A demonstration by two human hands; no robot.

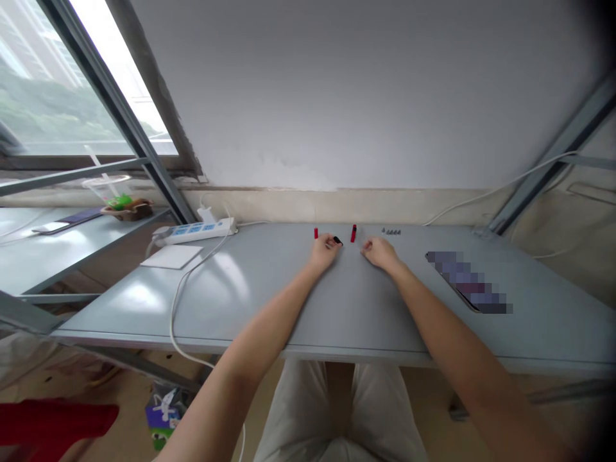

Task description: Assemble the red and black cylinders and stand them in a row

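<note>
On the grey desk, my left hand is closed on a small black piece that sticks out at its fingertips. Just behind that hand stands a small red piece. Between my two hands and a little farther back is a red and black object. My right hand has its fingers pinched together, with something clear and faint by the fingertips, too small to make out. Several small dark pieces sit in a row behind my right hand.
A phone lies at the right. At the left are a white power strip, a white flat box and a white cable running over the desk's front edge. A plastic cup stands on the far-left desk.
</note>
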